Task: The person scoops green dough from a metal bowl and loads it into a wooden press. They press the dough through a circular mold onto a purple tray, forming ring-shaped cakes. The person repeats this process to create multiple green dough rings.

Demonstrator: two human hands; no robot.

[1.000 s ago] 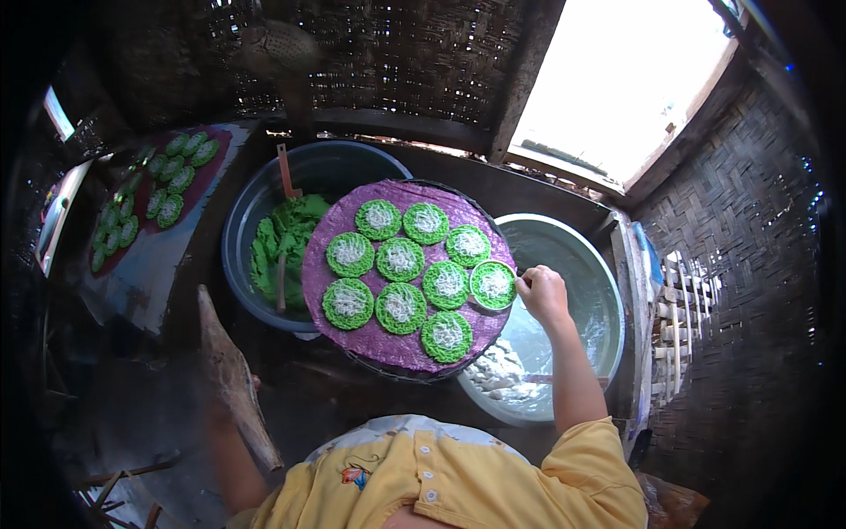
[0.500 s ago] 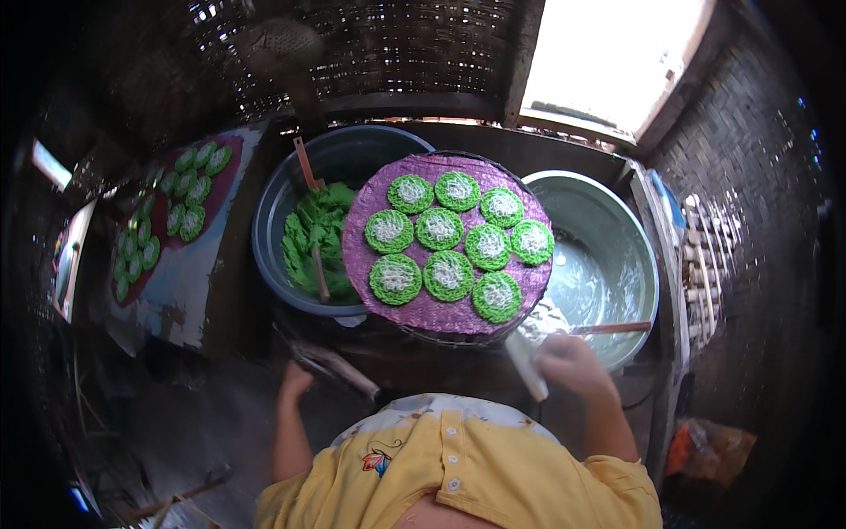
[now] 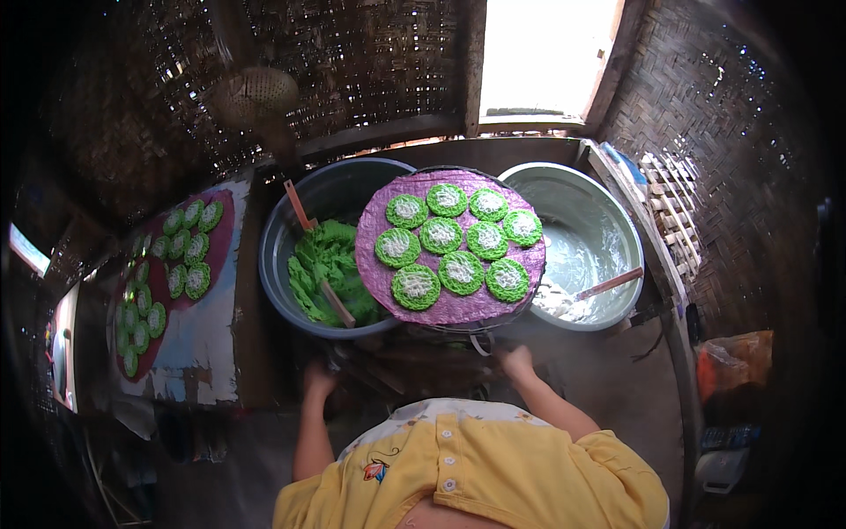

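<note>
Purple tray (image 3: 451, 304) rim hides fingertips of left hand (image 3: 319, 381), right hand (image 3: 515, 361).

A round purple tray (image 3: 449, 304) is lying flat just beyond both hands, its near rim sitting between the left hand (image 3: 319, 379) and the right hand (image 3: 515, 360). Nine green discs (image 3: 461, 271) with pale, whitish centres are resting on it in three rough rows, close together but not overlapping. The tray is perching on a dark round support (image 3: 458, 335) whose near edge is showing right above the hands.
</note>
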